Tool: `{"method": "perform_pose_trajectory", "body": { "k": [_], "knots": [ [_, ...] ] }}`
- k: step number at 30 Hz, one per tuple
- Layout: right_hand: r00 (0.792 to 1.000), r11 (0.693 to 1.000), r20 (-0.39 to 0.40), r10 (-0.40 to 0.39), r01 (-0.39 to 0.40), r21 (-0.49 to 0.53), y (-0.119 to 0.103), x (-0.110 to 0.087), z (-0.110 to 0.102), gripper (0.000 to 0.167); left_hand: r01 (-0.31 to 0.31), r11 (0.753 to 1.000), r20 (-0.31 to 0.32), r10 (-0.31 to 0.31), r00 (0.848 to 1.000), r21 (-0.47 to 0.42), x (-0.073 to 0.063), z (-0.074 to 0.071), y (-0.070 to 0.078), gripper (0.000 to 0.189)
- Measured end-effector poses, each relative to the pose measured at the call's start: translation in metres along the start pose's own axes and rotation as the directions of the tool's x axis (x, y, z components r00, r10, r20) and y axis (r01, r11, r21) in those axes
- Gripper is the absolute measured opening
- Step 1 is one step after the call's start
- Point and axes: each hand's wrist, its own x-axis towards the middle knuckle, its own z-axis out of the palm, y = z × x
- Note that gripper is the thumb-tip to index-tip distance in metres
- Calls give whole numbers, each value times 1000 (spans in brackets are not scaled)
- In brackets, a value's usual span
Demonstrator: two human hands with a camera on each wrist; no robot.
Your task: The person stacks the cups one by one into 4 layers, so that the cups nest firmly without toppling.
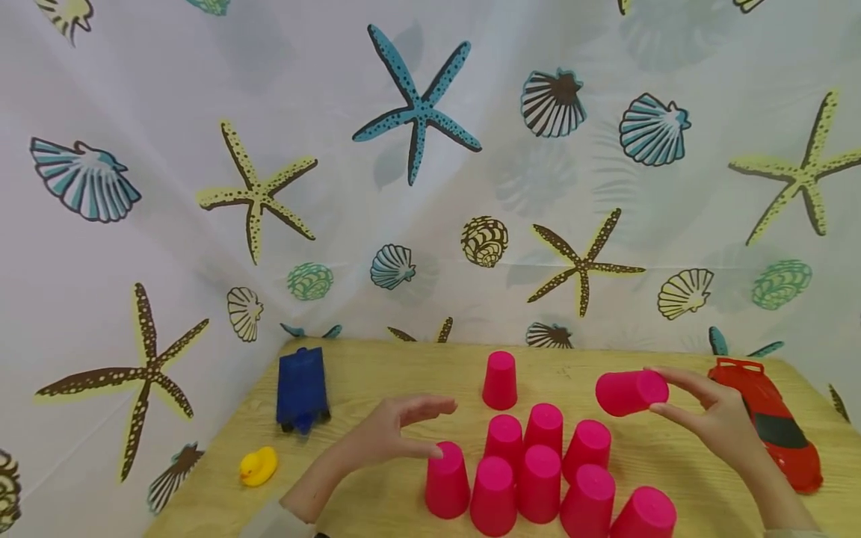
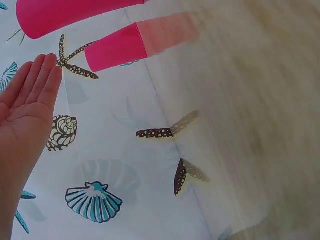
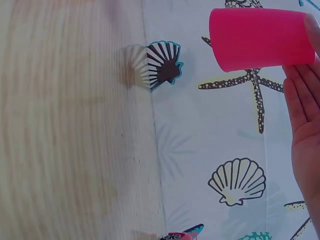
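Observation:
My right hand [image 1: 716, 418] pinches a bright pink cup [image 1: 622, 394] near its base, thumb on one side and fingers on the other. The cup lies on its side in the air above the table, and the right wrist view shows it [image 3: 260, 39] too. Fingers straight and apart from the thumb, my left hand [image 1: 397, 433] hovers by the leftmost pink cup [image 1: 447, 482], thumb tip right at its top. Several more pink cups [image 1: 494, 497] stand upside down, grouped close together. One lone cup [image 1: 500, 381] stands upside down behind the group.
On the wooden table [image 1: 397, 373], a blue toy vehicle [image 1: 301, 385] stands at the back left and a yellow rubber duck [image 1: 258, 467] in front of it. Beside my right forearm sits a red toy car [image 1: 773, 426]. A curtain with shells and starfish [image 1: 417, 112] hangs behind.

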Motion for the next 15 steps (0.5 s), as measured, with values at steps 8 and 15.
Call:
{"method": "perform_pose_trajectory", "body": {
  "k": [8, 15],
  "knots": [
    [999, 1000, 28, 24, -24, -2, -2, 26, 25, 48, 23, 999, 88, -26, 996, 33, -12, 6, -2, 55],
    [998, 998, 69, -7, 2, 67, 2, 44, 47, 47, -21, 994, 76, 13, 997, 106, -13, 10, -1, 46]
  ]
}}
